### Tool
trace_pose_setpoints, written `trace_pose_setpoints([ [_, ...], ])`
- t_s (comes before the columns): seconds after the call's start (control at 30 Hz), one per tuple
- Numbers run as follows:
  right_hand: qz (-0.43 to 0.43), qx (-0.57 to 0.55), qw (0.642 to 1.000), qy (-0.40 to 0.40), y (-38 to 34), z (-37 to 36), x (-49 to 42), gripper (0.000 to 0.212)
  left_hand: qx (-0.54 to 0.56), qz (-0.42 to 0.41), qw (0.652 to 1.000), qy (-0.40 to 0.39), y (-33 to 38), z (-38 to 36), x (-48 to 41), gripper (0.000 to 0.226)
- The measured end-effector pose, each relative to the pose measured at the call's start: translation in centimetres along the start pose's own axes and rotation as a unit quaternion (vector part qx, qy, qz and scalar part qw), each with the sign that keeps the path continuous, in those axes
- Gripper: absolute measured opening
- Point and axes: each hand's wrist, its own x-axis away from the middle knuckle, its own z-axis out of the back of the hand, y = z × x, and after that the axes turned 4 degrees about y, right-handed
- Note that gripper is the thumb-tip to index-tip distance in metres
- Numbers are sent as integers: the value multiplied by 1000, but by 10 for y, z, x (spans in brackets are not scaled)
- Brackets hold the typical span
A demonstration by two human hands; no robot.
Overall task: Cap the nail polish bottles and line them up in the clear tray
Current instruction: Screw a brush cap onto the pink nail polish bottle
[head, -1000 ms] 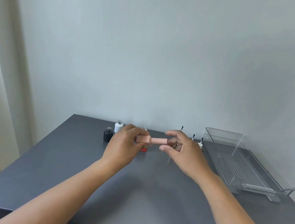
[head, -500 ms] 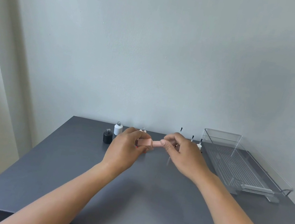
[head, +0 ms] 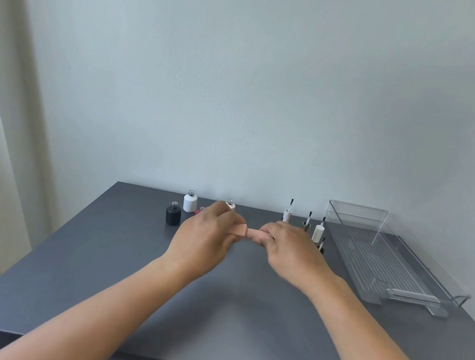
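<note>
On the table (head: 118, 285), 4 open bottles stand at the back left: the front bottle (head: 173, 214), the second bottle (head: 190, 202) behind and right of it, the third bottle (head: 199, 210) partly hidden by the left hand (head: 203, 243), and the fourth bottle (head: 230, 204) behind that hand. Above the table's middle, the left hand holds the held bottle (head: 240, 231) sideways, its right end touching the held cap (head: 254, 233) pinched by the right hand (head: 293, 252). 4 brush caps (head: 318, 232) stand behind and right of the right hand, between it and the tray (head: 358, 211), which lies along the table's right side.

Pink bottle (head: 242, 231) mostly hidden in grip; red bottle (head: 200, 210) half hidden.
</note>
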Motion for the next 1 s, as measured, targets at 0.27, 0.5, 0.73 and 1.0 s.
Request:
trace_pose_setpoints([
  [0.27, -100, -85, 990, -49, 4, -21, 7, 21, -33, -62, 997, -20, -6, -11, 19, 13],
  [0.5, -124, -175, 977, -22, 8, -23, 7, 17, -24, -5, 999, -38, -11, -19, 18, 18],
  [0.73, -164, -306, 938, -6, 17, -7, 1, 16, 58, 143, 984, -93, -17, -23, 13, 17],
  [1.0, -264, -195, 943, 61, 49, -24, -11, 32, 148, 264, 944, -134, -32, -29, 16, 21],
])
